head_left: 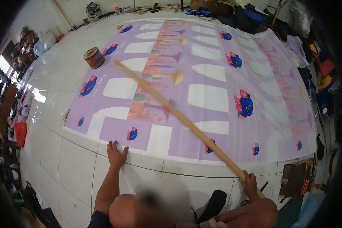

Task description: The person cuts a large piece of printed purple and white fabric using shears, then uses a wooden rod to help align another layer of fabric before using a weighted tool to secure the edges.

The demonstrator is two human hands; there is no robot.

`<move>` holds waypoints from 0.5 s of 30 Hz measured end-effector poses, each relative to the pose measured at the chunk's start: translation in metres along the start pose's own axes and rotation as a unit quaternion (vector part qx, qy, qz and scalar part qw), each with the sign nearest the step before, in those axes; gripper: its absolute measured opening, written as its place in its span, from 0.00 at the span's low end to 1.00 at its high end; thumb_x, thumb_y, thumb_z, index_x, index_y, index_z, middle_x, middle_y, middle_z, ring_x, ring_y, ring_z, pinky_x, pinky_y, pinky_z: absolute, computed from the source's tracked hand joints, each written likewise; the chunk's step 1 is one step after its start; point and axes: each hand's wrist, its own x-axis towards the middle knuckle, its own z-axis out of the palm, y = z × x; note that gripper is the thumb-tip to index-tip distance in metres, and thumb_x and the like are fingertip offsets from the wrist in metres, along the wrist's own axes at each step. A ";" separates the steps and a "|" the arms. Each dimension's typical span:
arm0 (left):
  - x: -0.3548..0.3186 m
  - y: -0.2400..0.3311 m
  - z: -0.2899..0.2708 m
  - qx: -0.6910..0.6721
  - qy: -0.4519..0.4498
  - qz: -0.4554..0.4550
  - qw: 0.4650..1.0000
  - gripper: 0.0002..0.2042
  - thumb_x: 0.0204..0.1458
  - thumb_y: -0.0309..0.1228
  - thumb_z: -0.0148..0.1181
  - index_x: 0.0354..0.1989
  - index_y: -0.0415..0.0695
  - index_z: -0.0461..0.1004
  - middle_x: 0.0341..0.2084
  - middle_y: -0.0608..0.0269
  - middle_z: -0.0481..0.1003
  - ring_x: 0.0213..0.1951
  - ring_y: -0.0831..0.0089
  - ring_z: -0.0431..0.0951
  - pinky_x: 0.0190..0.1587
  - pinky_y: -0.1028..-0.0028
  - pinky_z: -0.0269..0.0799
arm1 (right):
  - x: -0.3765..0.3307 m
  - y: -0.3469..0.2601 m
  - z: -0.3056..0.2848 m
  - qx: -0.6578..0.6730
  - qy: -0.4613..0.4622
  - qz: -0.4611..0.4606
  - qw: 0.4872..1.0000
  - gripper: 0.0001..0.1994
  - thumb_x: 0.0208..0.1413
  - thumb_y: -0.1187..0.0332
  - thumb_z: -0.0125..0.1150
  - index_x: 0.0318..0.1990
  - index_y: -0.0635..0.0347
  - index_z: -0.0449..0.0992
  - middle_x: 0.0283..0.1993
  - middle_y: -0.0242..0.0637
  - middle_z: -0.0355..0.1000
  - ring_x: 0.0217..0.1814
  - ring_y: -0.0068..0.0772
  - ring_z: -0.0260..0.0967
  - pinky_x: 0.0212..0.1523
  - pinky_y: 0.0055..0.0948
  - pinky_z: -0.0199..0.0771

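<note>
A large printed sheet (207, 95), lilac with blue figures and coral-coloured bands, lies spread on the floor in front of me. My left hand (117, 154) rests at its near edge, fingers apart, touching the lower border of a lilac rectangular piece (114, 131) with a small blue figure. My right hand (249, 186) is closed round the near end of a long wooden stick (182, 117). The stick slants across the sheet from lower right to upper left. Its far end is beside a rusty round can (94, 57) standing on the sheet's left margin.
White floor tiles (45, 131) surround the sheet. To the right of my right hand lies a brown flat case (295, 178), with a dark pointed tool (263, 186) nearer. A black elongated object (215, 205) is by my legs. Piled dark cloth (250, 17) lines the back right.
</note>
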 end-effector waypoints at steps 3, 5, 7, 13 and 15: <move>0.001 0.008 0.001 -0.015 -0.010 -0.005 1.000 0.35 0.47 0.44 0.67 0.59 0.35 0.64 0.62 0.36 0.58 0.64 0.44 0.58 0.66 0.56 0.55 | 0.021 0.025 0.007 -0.001 0.045 0.056 0.997 0.29 0.55 0.64 0.62 0.66 0.49 0.63 0.42 0.47 0.63 0.43 0.49 0.65 0.43 0.45 0.70; 0.002 0.005 0.001 -0.009 -0.009 -0.002 1.000 0.35 0.46 0.43 0.68 0.59 0.34 0.64 0.61 0.37 0.59 0.64 0.44 0.57 0.65 0.55 0.55 | 0.042 0.030 0.007 -0.006 0.063 0.092 0.994 0.29 0.57 0.63 0.61 0.66 0.49 0.62 0.42 0.47 0.63 0.43 0.49 0.66 0.43 0.45 0.70; 0.002 0.004 0.000 0.008 0.005 0.015 1.000 0.35 0.46 0.42 0.68 0.59 0.34 0.63 0.61 0.37 0.58 0.64 0.43 0.57 0.65 0.54 0.54 | 0.063 0.037 0.003 -0.012 0.079 0.124 0.989 0.29 0.58 0.62 0.59 0.67 0.50 0.61 0.42 0.48 0.63 0.42 0.50 0.66 0.43 0.44 0.70; 0.033 0.029 0.008 -0.015 0.061 0.081 0.995 0.34 0.50 0.41 0.64 0.61 0.35 0.62 0.63 0.35 0.55 0.65 0.39 0.55 0.66 0.50 0.50 | 0.124 0.042 -0.015 0.003 0.096 0.214 0.972 0.27 0.63 0.62 0.55 0.67 0.55 0.60 0.39 0.48 0.65 0.39 0.50 0.67 0.41 0.43 0.71; 0.059 0.059 0.018 -0.019 0.052 0.119 0.991 0.33 0.51 0.42 0.63 0.62 0.35 0.62 0.64 0.35 0.55 0.65 0.39 0.54 0.66 0.50 0.49 | 0.140 0.045 -0.023 0.014 0.102 0.214 0.971 0.26 0.64 0.59 0.51 0.67 0.54 0.59 0.41 0.48 0.66 0.42 0.50 0.67 0.42 0.43 0.71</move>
